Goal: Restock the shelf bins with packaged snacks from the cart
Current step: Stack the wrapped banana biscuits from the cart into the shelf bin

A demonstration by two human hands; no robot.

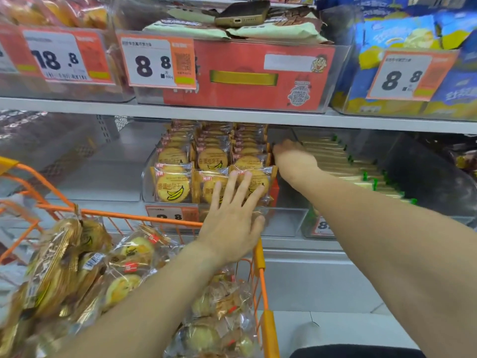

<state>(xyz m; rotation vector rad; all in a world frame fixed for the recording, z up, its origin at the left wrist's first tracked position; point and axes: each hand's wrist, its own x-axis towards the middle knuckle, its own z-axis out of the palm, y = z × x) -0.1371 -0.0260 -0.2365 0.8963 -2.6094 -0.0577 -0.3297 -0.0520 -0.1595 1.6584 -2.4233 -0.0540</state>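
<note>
Clear plastic bin on the lower shelf, smooth-walled with rounded corners, holds three rows of banana biscuit packs: round yellow discs in glossy crinkled film, standing on edge.

Left hand at the bin's front, fingers straight and spread, fingertips pressing flat on the front packs of the middle and right rows.

Right hand reaches deep along the bin's right side, touching the right row's edge; fingers hidden, so cannot tell its grip.

Right of the bin, an open strip of clear wall, then flat green-tabbed packs.

Below and left of the bin, an orange wire cart heaped with more loose biscuit packs. Shelf left of the bin is bare metal.
</note>
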